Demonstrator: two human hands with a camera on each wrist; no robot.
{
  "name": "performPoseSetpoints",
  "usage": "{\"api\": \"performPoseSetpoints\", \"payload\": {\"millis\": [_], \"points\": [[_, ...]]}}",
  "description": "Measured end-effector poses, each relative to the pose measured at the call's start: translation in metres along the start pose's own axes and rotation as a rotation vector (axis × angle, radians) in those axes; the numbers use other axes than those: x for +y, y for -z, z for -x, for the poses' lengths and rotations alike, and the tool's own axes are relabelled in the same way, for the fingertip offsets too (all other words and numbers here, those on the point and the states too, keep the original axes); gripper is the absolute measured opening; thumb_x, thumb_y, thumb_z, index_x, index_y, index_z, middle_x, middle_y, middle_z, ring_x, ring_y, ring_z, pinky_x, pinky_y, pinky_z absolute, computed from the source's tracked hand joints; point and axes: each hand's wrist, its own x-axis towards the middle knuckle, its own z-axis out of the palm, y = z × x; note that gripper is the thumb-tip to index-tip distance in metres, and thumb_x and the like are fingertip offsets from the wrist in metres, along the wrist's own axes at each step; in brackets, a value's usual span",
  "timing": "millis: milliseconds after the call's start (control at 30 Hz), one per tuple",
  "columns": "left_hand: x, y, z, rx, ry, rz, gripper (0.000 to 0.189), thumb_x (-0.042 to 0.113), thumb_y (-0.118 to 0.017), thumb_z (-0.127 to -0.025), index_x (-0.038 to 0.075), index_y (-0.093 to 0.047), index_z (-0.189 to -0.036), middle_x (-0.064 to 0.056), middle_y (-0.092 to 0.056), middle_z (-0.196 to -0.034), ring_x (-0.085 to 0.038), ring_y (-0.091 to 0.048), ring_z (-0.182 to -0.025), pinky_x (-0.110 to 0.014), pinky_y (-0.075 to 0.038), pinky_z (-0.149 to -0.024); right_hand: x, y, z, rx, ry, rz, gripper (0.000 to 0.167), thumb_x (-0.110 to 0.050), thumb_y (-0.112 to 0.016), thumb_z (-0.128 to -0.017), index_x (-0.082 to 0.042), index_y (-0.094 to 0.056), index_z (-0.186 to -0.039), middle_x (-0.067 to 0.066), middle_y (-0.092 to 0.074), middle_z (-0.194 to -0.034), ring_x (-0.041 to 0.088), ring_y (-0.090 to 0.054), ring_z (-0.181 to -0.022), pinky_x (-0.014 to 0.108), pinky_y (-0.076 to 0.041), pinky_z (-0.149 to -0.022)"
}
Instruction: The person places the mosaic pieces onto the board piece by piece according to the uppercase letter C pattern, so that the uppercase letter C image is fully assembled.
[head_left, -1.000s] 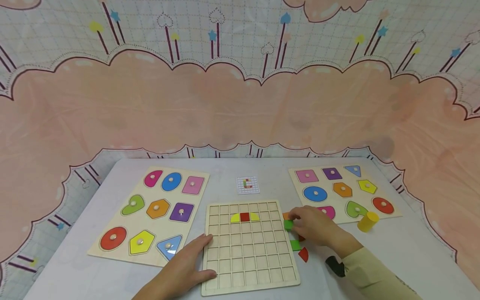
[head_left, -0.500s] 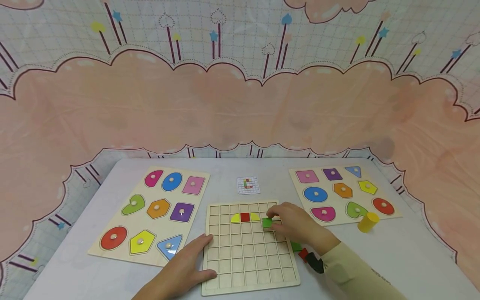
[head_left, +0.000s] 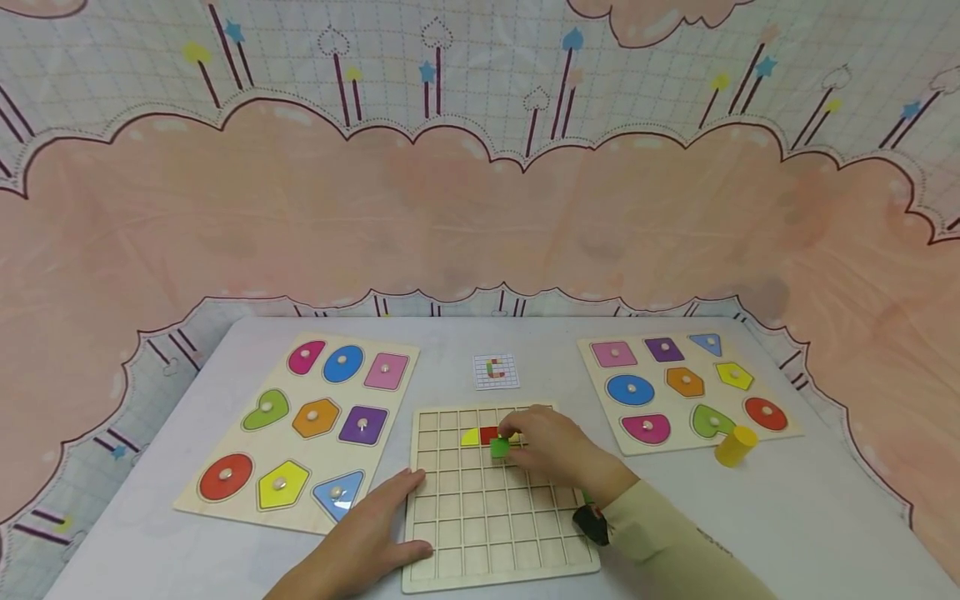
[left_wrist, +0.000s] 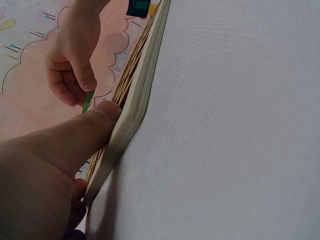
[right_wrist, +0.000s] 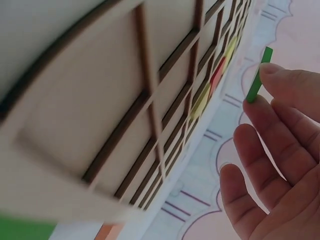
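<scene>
A wooden grid board (head_left: 450,533) lies in the middle of the table. My left hand (head_left: 352,533) touches its left edge with thumb and fingertips, the fingers fairly straight. Over the upper part of the grid, my right hand (head_left: 562,450) pinches a green square tile (head_left: 499,448) between thumb and forefinger. The right wrist view shows this tile (right_wrist: 255,89) held edge-on, apart from the board. In the grid's second row sit a yellow quarter-round tile (head_left: 470,437) and a red square tile (head_left: 488,435). Another yellow tile to their right is mostly covered by the right hand.
A small pattern card (head_left: 496,372) lies behind the grid. Shape puzzle boards stand left (head_left: 300,450) and right (head_left: 660,400). A yellow cylinder (head_left: 736,445) stands by the right one. More tiles beside the grid's right edge are mostly hidden by the right arm.
My right hand has picked up the green tile from beside the board's right edge and carried it left over the grid, near the red tile. The left hand has stayed put.
</scene>
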Motion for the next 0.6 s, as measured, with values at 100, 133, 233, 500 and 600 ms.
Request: {"api": "performPoseSetpoints", "payload": {"millis": [100, 133, 233, 500, 600], "points": [[0.0, 0.0, 0.0, -0.001, 0.005, -0.001, 0.091, 0.041, -0.088, -0.073, 0.005, -0.048, -0.146, -0.019, -0.045, -0.151, -0.041, -0.039, -0.139, -0.06, -0.034, -0.11, -0.004, -0.004, -0.005, -0.01, 0.011, 0.001, 0.02, -0.017, -0.074, -0.09, -0.01, -0.071, -0.108, 0.001, -0.071, -0.105, 0.02, -0.061, -0.102, 0.041, -0.052, -0.089], [0.0, 0.0, 0.0, -0.001, 0.007, -0.001, 0.091, 0.041, -0.088, -0.073, 0.005, -0.048, -0.146, -0.019, -0.045, -0.151, -0.041, -0.039, -0.139, -0.06, -0.034, -0.11, -0.005, -0.005, -0.007, -0.014, 0.014, 0.001, 0.02, -0.018, -0.074, -0.09, -0.011, -0.071, -0.108, 0.0, -0.071, -0.105, 0.02, -0.061, -0.101, 0.04, -0.052, -0.089], [0.0, 0.0, 0.0, -0.002, 0.007, 0.004, 0.091, 0.041, -0.088, -0.074, 0.005, -0.048, -0.146, -0.019, -0.044, -0.151, -0.042, -0.039, -0.139, -0.06, -0.034, -0.11, -0.01, -0.007, -0.011, -0.022, 0.03, 0.003, 0.019, -0.017, -0.074, -0.09, -0.011, -0.07, -0.107, -0.002, -0.07, -0.1, 0.019, -0.06, -0.096, 0.038, -0.052, -0.086], [-0.001, 0.0, -0.001, -0.007, 0.015, 0.012, 0.091, 0.042, -0.088, -0.074, 0.005, -0.047, -0.146, -0.019, -0.044, -0.151, -0.042, -0.038, -0.14, -0.06, -0.033, -0.11, -0.02, -0.014, -0.016, -0.007, 0.012, 0.03, 0.023, -0.018, -0.075, -0.089, -0.009, -0.072, -0.11, 0.0, -0.071, -0.1, 0.018, -0.062, -0.093, 0.037, -0.053, -0.085], [-0.001, 0.0, 0.0, -0.006, 0.016, 0.012, 0.091, 0.042, -0.088, -0.074, 0.006, -0.048, -0.146, -0.019, -0.044, -0.152, -0.042, -0.038, -0.14, -0.06, -0.034, -0.11, -0.021, -0.017, -0.018, -0.019, 0.003, 0.021, 0.024, -0.019, -0.075, -0.09, -0.008, -0.072, -0.111, 0.0, -0.071, -0.103, 0.018, -0.062, -0.095, 0.036, -0.053, -0.088]]}}
